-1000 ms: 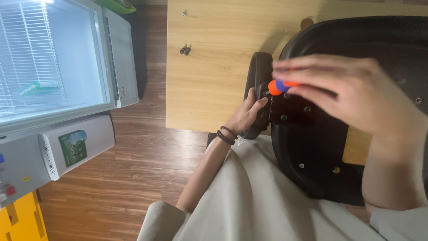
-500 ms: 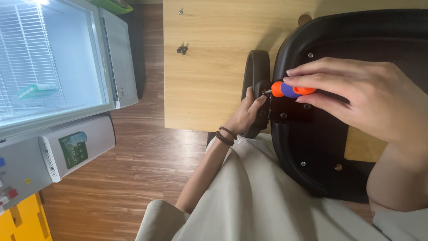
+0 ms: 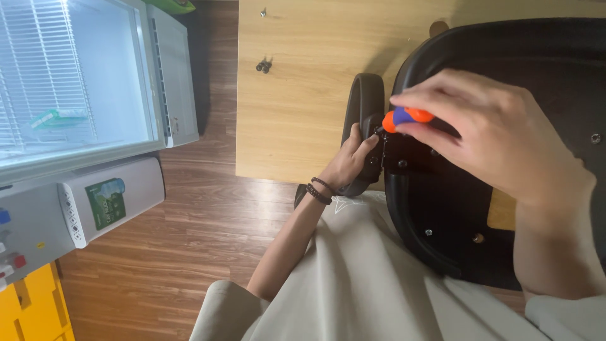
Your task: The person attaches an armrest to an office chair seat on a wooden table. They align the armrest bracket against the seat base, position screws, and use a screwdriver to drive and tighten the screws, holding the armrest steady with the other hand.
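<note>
A black chair seat shell (image 3: 543,57) lies upside down on a light wooden table (image 3: 297,95). My left hand (image 3: 348,161) grips the black armrest (image 3: 364,101) against the shell's left side. My right hand (image 3: 489,132) is closed around a screwdriver with an orange and blue handle (image 3: 407,117). Its tip points left at the black bracket (image 3: 404,155) joining armrest and shell. Dark bead bracelets circle my left wrist.
Loose dark screws (image 3: 263,65) lie on the table's far left part, and one small screw (image 3: 263,12) near its top edge. A glass-door fridge (image 3: 76,76) and a white water dispenser (image 3: 76,208) stand at left on the wood floor. A yellow object (image 3: 31,306) shows bottom left.
My right hand has shifted slightly around the screwdriver handle, fingers repositioned, while the tip stays at the bracket. The left hand keeps its hold on the armrest.
</note>
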